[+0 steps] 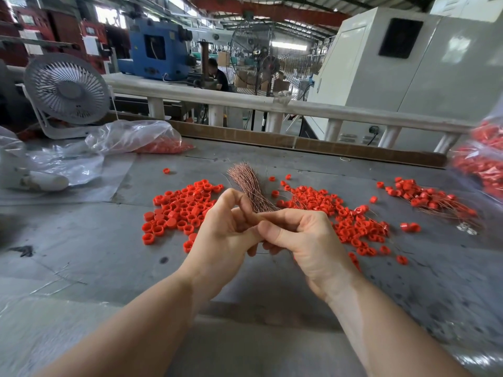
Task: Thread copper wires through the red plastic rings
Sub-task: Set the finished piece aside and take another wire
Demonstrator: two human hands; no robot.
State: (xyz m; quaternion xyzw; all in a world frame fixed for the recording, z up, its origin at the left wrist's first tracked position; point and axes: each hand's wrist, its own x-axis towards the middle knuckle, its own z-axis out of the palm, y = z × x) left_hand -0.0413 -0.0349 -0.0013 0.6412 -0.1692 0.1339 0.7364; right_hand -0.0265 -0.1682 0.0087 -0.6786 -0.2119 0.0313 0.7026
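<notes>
Your left hand [228, 227] and right hand [302, 235] meet above the grey table [81, 254], fingers curled and pinching the bundle of copper wires [249, 189]. Its long axis runs near to far, leaning slightly left, with the fanned tips pointing away from you. Loose red rings [179, 210] lie heaped to the left, and wired red rings [353, 221] to the right.

Bundle of thin copper wires [249, 187]: upright, fanned at its top end, lower end hidden among fingers above the middle of the grey table [81, 240]. Small red plastic rings, left pile [179, 208]: loose, no wire seen in them. Middle pile [351, 219]: wires among the rings. Small heap toward the right edge [424, 198]: rings with wire tails trailing.
</notes>
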